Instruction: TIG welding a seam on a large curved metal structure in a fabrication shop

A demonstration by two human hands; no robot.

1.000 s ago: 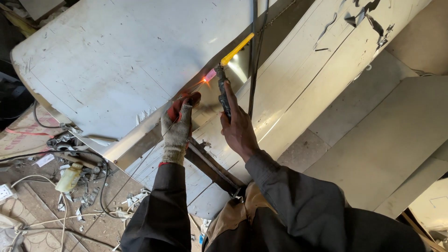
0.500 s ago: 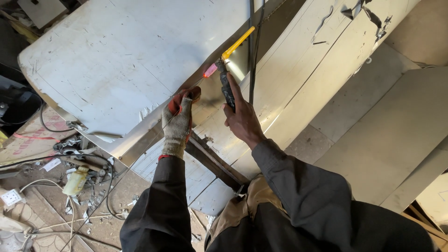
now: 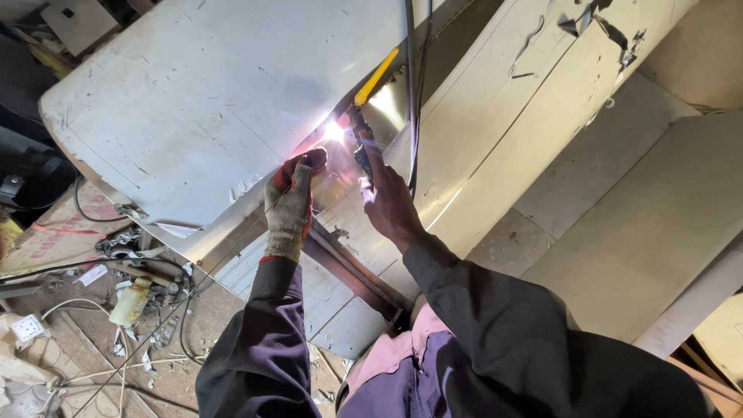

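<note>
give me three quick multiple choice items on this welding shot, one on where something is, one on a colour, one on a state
1. Where is the bright glare?
A. at the torch tip, just above the gloved fingertips
B. down on the littered floor
C. at the person's elbow

2. What colour is the handle sticking up above the torch?
A. blue
B. yellow
C. green

3. How are the two hands covered?
A. both bare
B. both gloved
C. left hand in a knit glove, right hand bare

Answers: 1 A, the glare sits on the metal seam between torch and glove tips. 2 B, the handle is plainly yellow. 3 C, only the left hand shows grey knit with red fingertips; the right hand shows skin.
</note>
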